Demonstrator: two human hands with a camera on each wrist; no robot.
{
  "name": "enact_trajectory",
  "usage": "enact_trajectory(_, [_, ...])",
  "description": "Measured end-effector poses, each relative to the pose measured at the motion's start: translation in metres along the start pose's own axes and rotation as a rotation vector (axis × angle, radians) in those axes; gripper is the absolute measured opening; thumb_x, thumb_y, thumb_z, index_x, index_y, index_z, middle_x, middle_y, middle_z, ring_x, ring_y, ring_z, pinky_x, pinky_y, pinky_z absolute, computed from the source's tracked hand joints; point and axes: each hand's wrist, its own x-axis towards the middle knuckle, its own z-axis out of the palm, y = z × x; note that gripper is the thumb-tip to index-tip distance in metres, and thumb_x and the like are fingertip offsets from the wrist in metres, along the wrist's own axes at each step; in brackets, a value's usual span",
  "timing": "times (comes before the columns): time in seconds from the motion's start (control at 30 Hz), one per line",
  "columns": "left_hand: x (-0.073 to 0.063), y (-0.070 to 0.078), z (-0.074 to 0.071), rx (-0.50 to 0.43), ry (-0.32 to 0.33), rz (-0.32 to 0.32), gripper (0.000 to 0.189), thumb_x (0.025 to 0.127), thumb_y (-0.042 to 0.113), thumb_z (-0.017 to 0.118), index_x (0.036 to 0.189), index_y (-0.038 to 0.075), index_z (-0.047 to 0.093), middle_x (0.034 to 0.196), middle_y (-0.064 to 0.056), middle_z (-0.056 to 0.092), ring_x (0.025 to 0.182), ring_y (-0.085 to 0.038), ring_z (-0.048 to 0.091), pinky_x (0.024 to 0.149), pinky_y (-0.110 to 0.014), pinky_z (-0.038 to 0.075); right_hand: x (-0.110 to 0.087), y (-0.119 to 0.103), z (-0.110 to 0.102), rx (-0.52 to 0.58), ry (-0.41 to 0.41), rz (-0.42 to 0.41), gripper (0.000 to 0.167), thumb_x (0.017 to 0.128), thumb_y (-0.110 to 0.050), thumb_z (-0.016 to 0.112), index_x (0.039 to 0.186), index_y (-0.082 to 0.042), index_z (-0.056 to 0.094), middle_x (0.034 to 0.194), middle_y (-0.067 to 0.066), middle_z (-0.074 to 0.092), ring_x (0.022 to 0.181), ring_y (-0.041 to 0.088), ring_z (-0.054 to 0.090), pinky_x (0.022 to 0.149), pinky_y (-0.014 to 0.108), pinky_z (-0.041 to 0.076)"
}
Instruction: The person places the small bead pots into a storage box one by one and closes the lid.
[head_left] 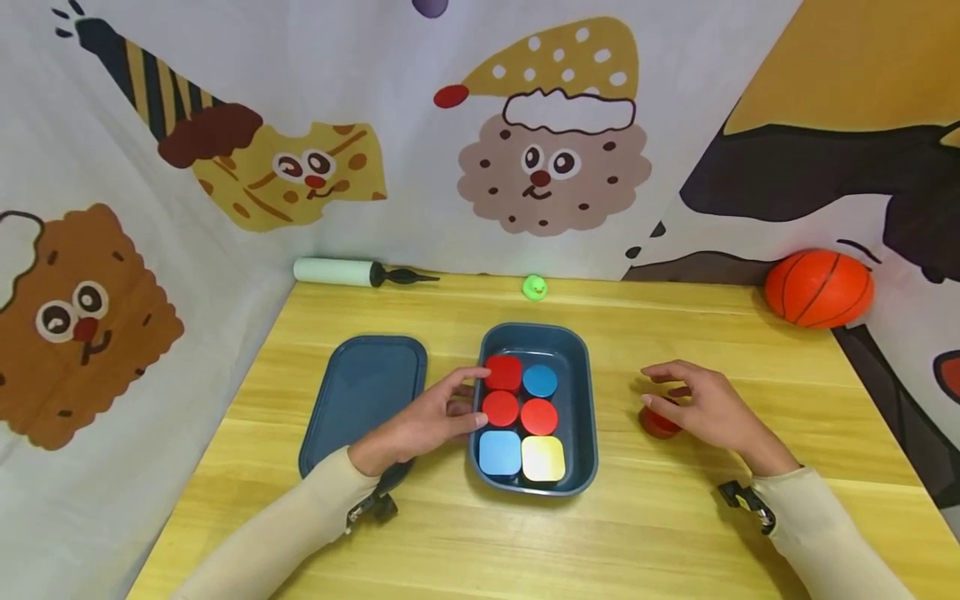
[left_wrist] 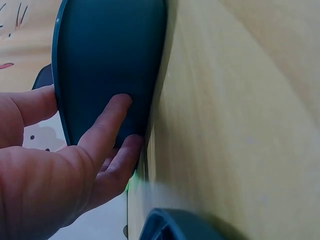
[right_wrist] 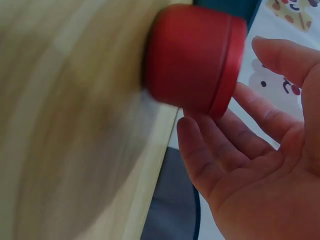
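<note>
A dark blue rectangular box (head_left: 577,400) stands on the table with several small containers inside. Three have round red lids (head_left: 504,372), one a round blue lid (head_left: 540,381); two squarish lids are light blue (head_left: 499,452) and yellow (head_left: 543,458). My left hand (head_left: 431,417) grips the box's left side, thumb at the rim and fingers against the outer wall (left_wrist: 107,60). To the right of the box, a red round lidded tin (right_wrist: 192,60) sits on the table. My right hand (head_left: 708,408) is spread around it, with its thumb apart from the tin.
A dark blue lid (head_left: 367,392) lies left of the box, partly under my left forearm. Along the back are a pale green hand pump (head_left: 337,272), a green toy duck (head_left: 535,287) and an orange ball (head_left: 819,288). A printed cloth (head_left: 420,242) hangs behind the table.
</note>
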Motion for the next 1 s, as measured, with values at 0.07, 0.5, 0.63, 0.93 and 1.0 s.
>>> enact_trajectory(0.07, [0.0, 0.0, 0.001, 0.002, -0.001, -0.004, 0.069, 0.102, 0.014, 0.072, 0.161, 0.027, 0.039, 0.146, -0.02, 0.051, 0.121, -0.028, 0.063, 0.096, -0.04, 0.062, -0.005, 0.004, 0.0, -0.013, -0.013, 0.003, 0.042, 0.097, -0.025, 0.08, 0.133, -0.005, 0.069, 0.129, 0.015, 0.073, 0.11, 0.035, 0.074, 0.086, 0.039, 0.065])
enact_trajectory(0.5, [0.0, -0.002, 0.001, 0.021, 0.018, -0.003, 0.067, 0.103, 0.015, 0.071, 0.161, 0.028, 0.04, 0.151, -0.017, 0.047, 0.124, -0.03, 0.062, 0.096, -0.04, 0.062, -0.023, 0.016, 0.004, -0.015, -0.035, -0.036, 0.05, 0.096, -0.024, 0.081, 0.139, -0.004, 0.066, 0.132, 0.013, 0.071, 0.111, 0.01, 0.067, 0.082, 0.022, 0.062])
enact_trajectory(0.63, [0.0, -0.002, 0.001, 0.023, 0.02, -0.003, 0.067, 0.103, 0.015, 0.071, 0.161, 0.029, 0.04, 0.151, -0.017, 0.047, 0.125, -0.03, 0.061, 0.096, -0.04, 0.062, -0.025, 0.016, 0.004, 0.001, -0.063, -0.024, 0.053, 0.097, -0.028, 0.081, 0.142, -0.004, 0.064, 0.135, 0.013, 0.069, 0.11, 0.006, 0.066, 0.083, 0.023, 0.062])
enact_trajectory(0.93, [0.0, -0.001, 0.002, 0.02, 0.016, -0.006, 0.067, 0.103, 0.014, 0.071, 0.16, 0.029, 0.04, 0.152, -0.016, 0.047, 0.126, -0.03, 0.06, 0.097, -0.04, 0.062, -0.027, 0.016, 0.002, 0.007, -0.1, 0.005, 0.059, 0.093, -0.032, 0.084, 0.142, -0.004, 0.064, 0.13, 0.013, 0.071, 0.108, 0.019, 0.068, 0.081, 0.023, 0.062])
enact_trajectory(1.0, [0.001, -0.001, 0.002, 0.022, 0.015, -0.006, 0.067, 0.103, 0.014, 0.071, 0.16, 0.029, 0.04, 0.151, -0.017, 0.047, 0.126, -0.03, 0.06, 0.097, -0.04, 0.062, -0.027, 0.017, 0.001, 0.009, -0.095, 0.001, 0.058, 0.093, -0.03, 0.084, 0.141, -0.004, 0.064, 0.129, 0.014, 0.071, 0.106, 0.018, 0.068, 0.08, 0.023, 0.063])
